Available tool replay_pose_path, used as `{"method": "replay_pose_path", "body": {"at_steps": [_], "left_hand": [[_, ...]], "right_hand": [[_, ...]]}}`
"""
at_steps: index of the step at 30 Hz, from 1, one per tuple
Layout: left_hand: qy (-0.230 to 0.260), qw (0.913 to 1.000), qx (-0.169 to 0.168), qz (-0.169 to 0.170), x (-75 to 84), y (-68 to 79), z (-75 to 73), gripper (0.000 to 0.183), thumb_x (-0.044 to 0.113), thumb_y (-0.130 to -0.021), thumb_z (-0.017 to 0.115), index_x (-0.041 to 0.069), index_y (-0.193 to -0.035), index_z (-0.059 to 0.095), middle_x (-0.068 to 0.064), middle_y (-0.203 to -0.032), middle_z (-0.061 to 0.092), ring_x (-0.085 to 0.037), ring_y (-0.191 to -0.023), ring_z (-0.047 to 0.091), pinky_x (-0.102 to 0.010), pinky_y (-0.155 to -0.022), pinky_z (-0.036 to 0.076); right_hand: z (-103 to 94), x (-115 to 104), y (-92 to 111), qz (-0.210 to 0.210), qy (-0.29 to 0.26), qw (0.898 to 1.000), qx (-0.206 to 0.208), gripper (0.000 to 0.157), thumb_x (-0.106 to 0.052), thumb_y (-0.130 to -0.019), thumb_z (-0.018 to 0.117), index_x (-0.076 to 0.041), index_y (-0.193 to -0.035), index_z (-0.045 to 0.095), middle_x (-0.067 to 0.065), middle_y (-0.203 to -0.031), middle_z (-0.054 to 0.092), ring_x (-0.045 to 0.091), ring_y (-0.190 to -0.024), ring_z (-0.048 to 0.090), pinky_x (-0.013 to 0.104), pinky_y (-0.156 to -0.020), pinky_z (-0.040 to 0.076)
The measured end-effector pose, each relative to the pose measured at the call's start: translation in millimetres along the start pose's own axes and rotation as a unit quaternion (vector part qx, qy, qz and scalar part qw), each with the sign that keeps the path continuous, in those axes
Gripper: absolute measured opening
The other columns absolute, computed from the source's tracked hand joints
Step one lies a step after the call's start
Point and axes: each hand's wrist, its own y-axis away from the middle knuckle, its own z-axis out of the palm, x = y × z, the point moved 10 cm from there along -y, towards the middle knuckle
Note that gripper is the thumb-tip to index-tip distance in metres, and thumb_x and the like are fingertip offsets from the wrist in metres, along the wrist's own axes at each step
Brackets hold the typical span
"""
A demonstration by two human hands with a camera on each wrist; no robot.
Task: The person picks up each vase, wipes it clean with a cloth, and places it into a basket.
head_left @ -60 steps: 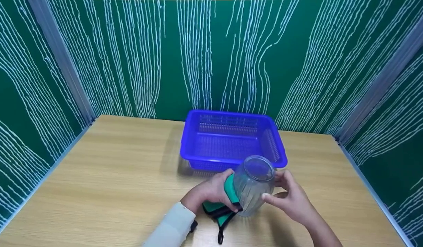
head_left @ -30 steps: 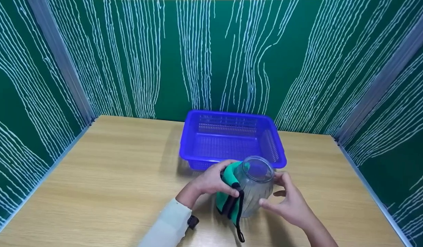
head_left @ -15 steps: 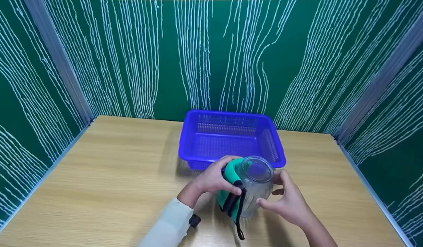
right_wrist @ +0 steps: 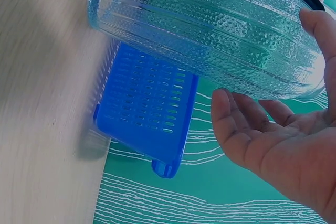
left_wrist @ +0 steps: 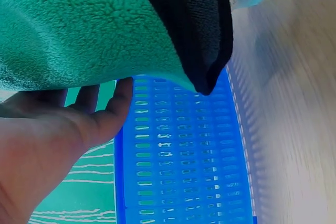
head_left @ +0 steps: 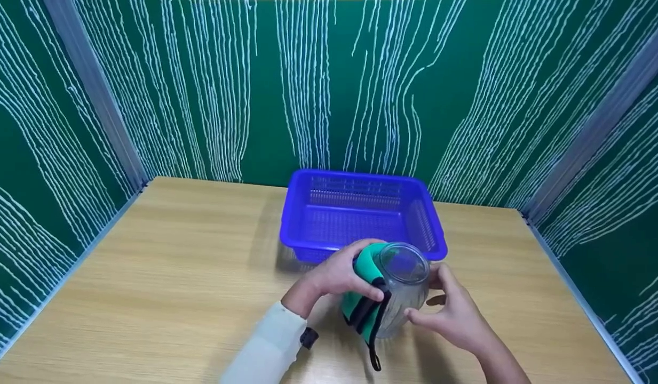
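Observation:
A clear glass jar (head_left: 406,292), ribbed and dotted with small bumps, stands in front of the basket with a round end facing up. My left hand (head_left: 339,273) holds a green cloth (head_left: 367,265) with black edging against the jar's left side, thumb over the black band. The cloth's fuzzy face (left_wrist: 94,30) fills the top of the left wrist view, and its black loop hangs low. My right hand (head_left: 452,312) grips the jar from the right, between thumb and fingertips. In the right wrist view, the jar's narrower lipped end points toward the table.
A blue plastic basket (head_left: 355,193) with slotted walls sits right behind the jar, at the back of the wooden table (head_left: 190,266). Green panels (head_left: 264,96) with white wavy lines enclose the back and sides. A small black object (head_left: 309,337) shows beside the left sleeve.
My left hand has slid the cloth up the jar's left side and a little right, so the cloth now reaches near the top end. My right hand and the jar stay nearly in place.

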Motion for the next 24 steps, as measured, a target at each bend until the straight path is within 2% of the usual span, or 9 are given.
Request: {"method": "replay_pose_path", "body": {"at_steps": [7, 15, 24], "left_hand": [[0.014, 0.9995, -0.024, 0.012, -5.1, -3.2, 7.0, 0.087, 0.037, -0.053, 0.082, 0.046, -0.123, 0.032, 0.016, -0.116, 0.048, -0.008, -0.104, 0.046, -0.034, -0.088, 0.037], [0.008, 0.9990, -0.030, 0.032, -6.6, -4.5, 10.1, 0.092, 0.031, -0.053, 0.083, 0.044, -0.126, 0.028, 0.014, -0.118, 0.047, -0.007, -0.105, 0.046, -0.032, -0.089, 0.037], [0.001, 0.9991, -0.028, 0.031, -13.2, -3.8, 12.2, 0.096, 0.030, -0.051, 0.084, 0.043, -0.126, 0.027, 0.015, -0.118, 0.046, -0.007, -0.107, 0.045, -0.033, -0.091, 0.035]], "right_hand": [[0.3, 2.6, -0.4, -0.008, -0.006, 1.000, 0.006, 0.062, -0.011, -0.060, 0.079, -0.010, -0.110, 0.043, -0.002, -0.098, 0.052, 0.015, -0.087, 0.050, 0.035, -0.070, 0.048], [2.4, 3.3, 0.7, 0.000, -0.015, 1.000, -0.004, 0.064, -0.010, -0.061, 0.078, -0.009, -0.114, 0.042, -0.002, -0.101, 0.053, 0.015, -0.090, 0.051, 0.035, -0.071, 0.048], [2.1, 4.2, 0.3, 0.005, -0.016, 1.000, -0.006, 0.065, -0.010, -0.062, 0.077, -0.010, -0.115, 0.041, 0.000, -0.103, 0.053, 0.018, -0.091, 0.051, 0.035, -0.072, 0.048]]}}
